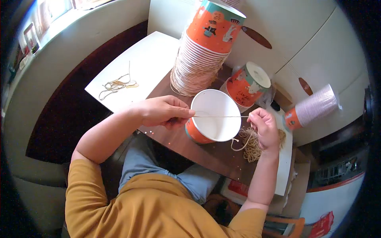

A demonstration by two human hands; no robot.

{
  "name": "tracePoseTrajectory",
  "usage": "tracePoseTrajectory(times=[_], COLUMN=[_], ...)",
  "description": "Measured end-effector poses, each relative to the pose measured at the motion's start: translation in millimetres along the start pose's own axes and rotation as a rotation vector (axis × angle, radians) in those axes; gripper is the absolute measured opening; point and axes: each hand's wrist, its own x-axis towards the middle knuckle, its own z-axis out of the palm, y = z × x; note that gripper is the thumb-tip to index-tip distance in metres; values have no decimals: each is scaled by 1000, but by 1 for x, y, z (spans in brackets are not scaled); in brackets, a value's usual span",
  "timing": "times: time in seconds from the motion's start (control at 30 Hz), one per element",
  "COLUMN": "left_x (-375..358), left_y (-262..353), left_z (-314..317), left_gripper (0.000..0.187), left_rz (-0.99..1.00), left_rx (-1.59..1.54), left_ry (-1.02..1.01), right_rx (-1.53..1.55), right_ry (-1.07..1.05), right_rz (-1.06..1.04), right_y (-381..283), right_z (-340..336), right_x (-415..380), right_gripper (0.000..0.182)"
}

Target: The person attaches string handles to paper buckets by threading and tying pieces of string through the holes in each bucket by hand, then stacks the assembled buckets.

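Note:
A thin beige cord (218,116) runs taut and level between my two hands. My left hand (168,112) pinches one end, fingers closed, at the left side of a paper bucket (200,135). This bucket is orange outside and white inside, its open mouth tilted toward me, and the cord crosses in front of that mouth. My right hand (264,125) closes on the cord's other end, right of the bucket. Below it lies a tangled heap of beige cord (252,150), partly hidden by my right wrist. A pale looped end curls beside the bucket's lower rim.
Behind the bucket rises a tall stack of orange paper buckets (201,59), wound with cord. Another upturned bucket stack (250,85) stands to its right. A wrapped stack of buckets (313,109) leans farther right. Loose cords (119,84) lie on the white tabletop at left.

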Motion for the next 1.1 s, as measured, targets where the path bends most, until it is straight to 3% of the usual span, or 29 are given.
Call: tracePoseTrajectory(times=[0.07, 0.1, 0.2, 0.27, 0.33, 0.43, 0.53, 0.57, 0.7, 0.83, 0.93, 1.0, 1.1], left_x=[2, 3, 12, 17, 21, 24, 21, 20, 24, 27, 34, 42, 68], left_y=[-1, -2, -1, 5, 13, 21, 27, 27, 23, 20, 11, 12, 11], left_z=[-1, -1, 8, 20, 29, 25, 16, 15, 12, 12, 7, 2, -18], left_gripper=[36, 36, 38, 39, 35, 33, 32, 32, 29, 23, 21, 23, 30], left_rz=[2, 20, 71, 106, 168, 205, 154, 165, 196, 245, 390, 452, 435], left_rx=[36, 59, 157, 257, 293, 300, 322, 303, 313, 344, 395, 535, 726], left_ry=[2, 14, 47, 69, 68, 64, 97, 90, 103, 130, 130, 349, 534], right_rx=[-253, -544, -985, -481, 313, 387, 267, 248, 12, -67, -200, -361, -283], right_ry=[18, 44, 221, 28, -299, -332, -292, -207, -78, -36, 0, 42, 18], right_rz=[-41, 27, -469, -462, -195, -61, 20, -66, -175, -206, -314, -387, -146], right_y=[2, -9, -15, -32, -24, -28, -28, -30, -15, -16, -16, -15, 3], right_z=[0, 6, 32, 58, 90, 105, 90, 91, 91, 90, 85, 78, 72], right_x=[-1, -5, -8, -11, -11, -3, 0, 0, 2, 2, 5, 14, 38], right_gripper=[14, 18, 37, 58, 60, 47, 34, 22, 10, 7, 6, 7, 9])
